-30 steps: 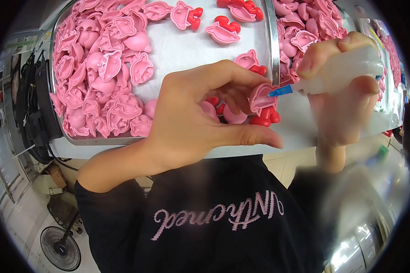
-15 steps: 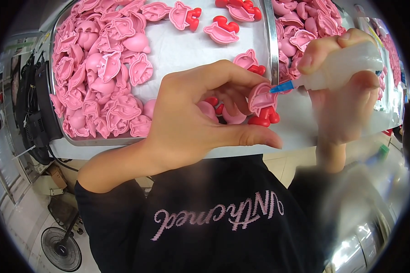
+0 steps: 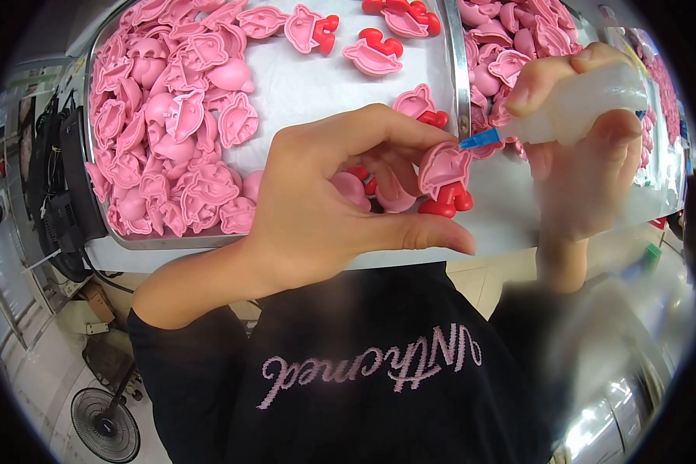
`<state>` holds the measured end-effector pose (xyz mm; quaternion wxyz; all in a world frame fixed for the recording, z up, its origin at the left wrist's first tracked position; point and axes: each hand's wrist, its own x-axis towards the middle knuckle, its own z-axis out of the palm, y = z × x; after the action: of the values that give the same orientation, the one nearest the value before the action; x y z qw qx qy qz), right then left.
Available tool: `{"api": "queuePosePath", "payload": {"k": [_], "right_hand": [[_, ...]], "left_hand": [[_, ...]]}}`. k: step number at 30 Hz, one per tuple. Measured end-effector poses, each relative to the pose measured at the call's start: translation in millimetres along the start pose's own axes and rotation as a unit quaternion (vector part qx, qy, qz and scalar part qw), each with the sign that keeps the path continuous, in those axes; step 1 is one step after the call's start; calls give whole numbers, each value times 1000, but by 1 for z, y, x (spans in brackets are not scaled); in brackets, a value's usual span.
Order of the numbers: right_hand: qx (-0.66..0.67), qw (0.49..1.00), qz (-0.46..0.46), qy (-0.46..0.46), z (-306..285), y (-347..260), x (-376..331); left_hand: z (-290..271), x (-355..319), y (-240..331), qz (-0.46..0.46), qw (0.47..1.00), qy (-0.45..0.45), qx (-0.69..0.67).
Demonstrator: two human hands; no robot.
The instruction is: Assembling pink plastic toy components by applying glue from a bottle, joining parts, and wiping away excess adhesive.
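My left hand (image 3: 309,193) is closed on a hollow pink plastic half-shell (image 3: 445,167) with red feet (image 3: 447,201) at its lower end. The shell's open side faces up, with its rim near my index fingertip. Other pink and red pieces (image 3: 396,193) show under my curled fingers, partly hidden. In my right hand (image 3: 588,147) is a translucent white squeeze bottle (image 3: 588,104), tilted down to the left. Its blue dispensing tip (image 3: 481,140) is at the shell's upper right rim; whether it touches, I cannot tell.
A metal tray (image 3: 462,77) lined with white holds a heap of pink half-shells (image 3: 170,116) on its left. Several shells with red feet (image 3: 373,54) lie apart on the lining. To the right is another heap of pink pieces (image 3: 510,46). A black fan (image 3: 104,425) stands below left.
The blue tip has shifted from over the shell's inside up to its upper right rim. My left hand and the shell have barely moved.
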<state>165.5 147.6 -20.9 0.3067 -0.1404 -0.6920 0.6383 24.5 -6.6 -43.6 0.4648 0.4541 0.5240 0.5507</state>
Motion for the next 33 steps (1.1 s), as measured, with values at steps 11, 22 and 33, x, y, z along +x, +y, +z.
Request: {"api": "queuePosePath", "payload": {"k": [11, 22, 33], "right_hand": [[-5, 1000, -22, -5, -5, -1, 4], [-20, 1000, -6, 6, -2, -9, 5], [-22, 999, -28, 19, -3, -6, 6]], "left_hand": [[0, 0, 2, 40, 999, 14, 31], [6, 3, 4, 60, 996, 64, -10], [5, 4, 7, 48, 996, 60, -45]]}}
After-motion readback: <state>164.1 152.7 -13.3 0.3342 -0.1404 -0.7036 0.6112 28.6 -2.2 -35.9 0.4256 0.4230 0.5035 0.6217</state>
